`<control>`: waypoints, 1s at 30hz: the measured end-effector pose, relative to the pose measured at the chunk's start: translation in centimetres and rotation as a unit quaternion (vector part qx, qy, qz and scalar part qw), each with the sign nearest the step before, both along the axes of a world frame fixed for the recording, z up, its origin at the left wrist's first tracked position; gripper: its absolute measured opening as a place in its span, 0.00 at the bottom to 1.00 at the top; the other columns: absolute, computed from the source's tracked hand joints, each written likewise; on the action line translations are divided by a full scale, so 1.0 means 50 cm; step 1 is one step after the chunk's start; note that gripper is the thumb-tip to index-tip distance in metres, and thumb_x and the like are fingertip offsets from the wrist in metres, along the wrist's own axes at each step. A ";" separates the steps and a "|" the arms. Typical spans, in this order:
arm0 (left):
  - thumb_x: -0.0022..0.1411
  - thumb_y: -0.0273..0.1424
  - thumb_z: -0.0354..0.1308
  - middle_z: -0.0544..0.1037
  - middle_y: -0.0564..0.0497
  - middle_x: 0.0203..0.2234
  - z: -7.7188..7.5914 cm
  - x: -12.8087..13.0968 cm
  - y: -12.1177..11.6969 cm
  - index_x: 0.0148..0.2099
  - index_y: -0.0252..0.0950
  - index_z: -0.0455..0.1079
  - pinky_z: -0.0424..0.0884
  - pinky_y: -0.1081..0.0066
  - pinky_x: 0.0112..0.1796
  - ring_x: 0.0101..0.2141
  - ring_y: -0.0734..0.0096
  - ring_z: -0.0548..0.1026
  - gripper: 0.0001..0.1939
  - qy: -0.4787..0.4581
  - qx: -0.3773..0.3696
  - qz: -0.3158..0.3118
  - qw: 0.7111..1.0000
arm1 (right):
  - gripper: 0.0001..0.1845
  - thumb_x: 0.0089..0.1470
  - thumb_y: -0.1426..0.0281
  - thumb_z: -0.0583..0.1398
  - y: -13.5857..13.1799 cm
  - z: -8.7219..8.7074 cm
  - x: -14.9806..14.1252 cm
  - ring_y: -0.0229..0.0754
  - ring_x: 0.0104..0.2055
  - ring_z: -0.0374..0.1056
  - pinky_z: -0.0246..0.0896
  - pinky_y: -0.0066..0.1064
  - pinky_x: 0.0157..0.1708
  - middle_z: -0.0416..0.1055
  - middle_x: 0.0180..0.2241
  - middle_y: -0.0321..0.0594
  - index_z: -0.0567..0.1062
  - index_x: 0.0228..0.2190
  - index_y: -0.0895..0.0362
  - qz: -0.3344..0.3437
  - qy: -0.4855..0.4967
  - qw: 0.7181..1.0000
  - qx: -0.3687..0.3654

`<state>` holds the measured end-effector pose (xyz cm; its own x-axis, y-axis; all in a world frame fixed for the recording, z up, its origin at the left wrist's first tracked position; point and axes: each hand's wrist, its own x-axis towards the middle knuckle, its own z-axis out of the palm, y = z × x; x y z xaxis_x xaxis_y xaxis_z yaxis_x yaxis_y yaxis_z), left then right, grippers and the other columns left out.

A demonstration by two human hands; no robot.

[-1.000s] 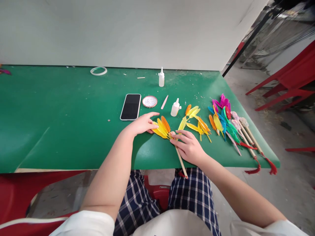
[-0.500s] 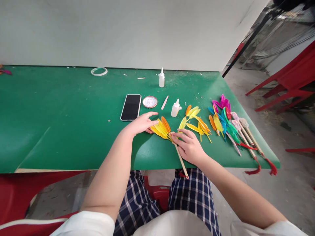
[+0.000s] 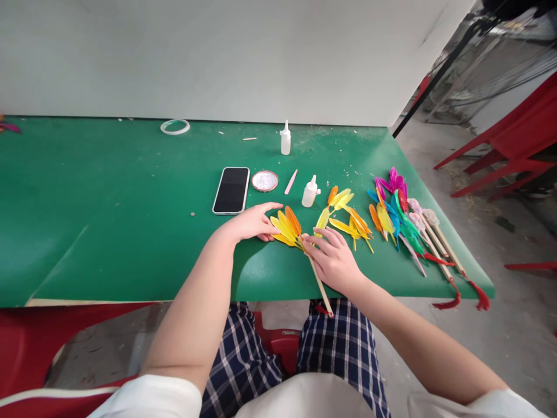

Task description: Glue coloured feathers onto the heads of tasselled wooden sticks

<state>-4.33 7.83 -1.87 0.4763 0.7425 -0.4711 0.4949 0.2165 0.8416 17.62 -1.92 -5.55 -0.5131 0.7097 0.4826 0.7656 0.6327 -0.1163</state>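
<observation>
A fan of yellow and orange feathers (image 3: 287, 223) is joined to the top of a thin wooden stick (image 3: 321, 284) with a bit of red at its lower end. My right hand (image 3: 333, 258) is closed round the stick just below the feathers. At the fan's left side, my left hand (image 3: 255, 223) has its thumb and curled fingers at the tip of the lowest yellow feather, apparently pinching it, while its index finger stretches out above. Just beyond my right hand lie loose yellow and orange feathers (image 3: 342, 200). A small white squeeze bottle (image 3: 310, 193) stands behind them.
On the green table (image 3: 108, 232) are a phone (image 3: 232, 190), a round dish (image 3: 265, 180), pink tweezers (image 3: 291, 182), another squeeze bottle (image 3: 285, 141) and a tape ring (image 3: 174, 127). Colourful feathers (image 3: 395, 203) and tasselled sticks (image 3: 444, 247) lie near the right edge. A wall (image 3: 195, 58) backs the table.
My left hand has shifted slightly, its fingers drawing together at the lowest feather. The leftmost feathers sit a little closer in. My right hand stays on the stick.
</observation>
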 end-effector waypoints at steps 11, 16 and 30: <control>0.53 0.34 0.58 0.77 0.48 0.28 0.007 0.003 -0.002 0.60 0.40 0.53 0.73 0.66 0.31 0.30 0.65 0.77 0.33 0.006 0.010 0.013 1.000 | 0.18 0.53 0.74 0.54 -0.002 0.007 0.004 0.46 0.53 0.57 0.53 0.42 0.53 0.70 0.45 0.39 0.70 0.46 0.55 0.008 -0.020 1.000 -0.016; 0.52 0.32 0.59 0.76 0.49 0.27 0.004 0.005 -0.002 0.60 0.39 0.52 0.73 0.66 0.31 0.29 0.65 0.76 0.34 0.005 0.014 0.011 1.000 | 0.17 0.53 0.74 0.54 0.001 0.006 0.002 0.46 0.53 0.57 0.53 0.41 0.53 0.71 0.44 0.40 0.71 0.45 0.55 0.008 -0.013 1.000 -0.015; 0.53 0.34 0.58 0.73 0.51 0.26 -0.003 0.008 0.003 0.59 0.39 0.55 0.70 0.70 0.30 0.30 0.68 0.73 0.31 -0.002 0.080 0.036 0.996 | 0.19 0.53 0.75 0.54 0.000 0.005 0.003 0.45 0.54 0.57 0.52 0.42 0.54 0.70 0.45 0.40 0.69 0.47 0.54 0.005 -0.010 0.999 -0.034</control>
